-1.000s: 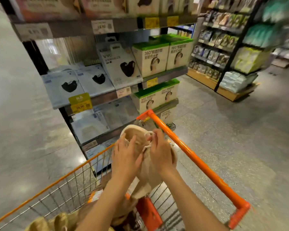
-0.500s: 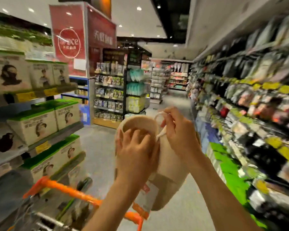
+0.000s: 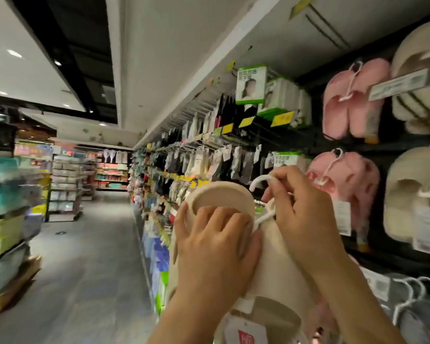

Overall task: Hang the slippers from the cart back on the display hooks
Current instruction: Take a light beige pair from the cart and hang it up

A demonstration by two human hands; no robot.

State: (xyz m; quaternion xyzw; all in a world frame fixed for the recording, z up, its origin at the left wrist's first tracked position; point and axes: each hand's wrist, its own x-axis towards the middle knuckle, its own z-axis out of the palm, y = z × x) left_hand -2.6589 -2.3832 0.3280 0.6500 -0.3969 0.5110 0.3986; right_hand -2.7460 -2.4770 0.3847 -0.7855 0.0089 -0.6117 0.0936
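Carrying step, hook not yet reached. Cream slippers [image 3: 271, 264] held up near, just left of the slipper wall. Left hand [image 3: 216, 247] grips a heel; right hand [image 3: 301, 209] pinches the white hanger [image 3: 261, 181]. Next: steer hanger onto a free display hook, none clearly visible.

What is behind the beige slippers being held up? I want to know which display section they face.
Behind the beige slippers hang pink slippers and cream fluffy slippers on the rack. The hooks themselves directly behind are covered by the right hand.
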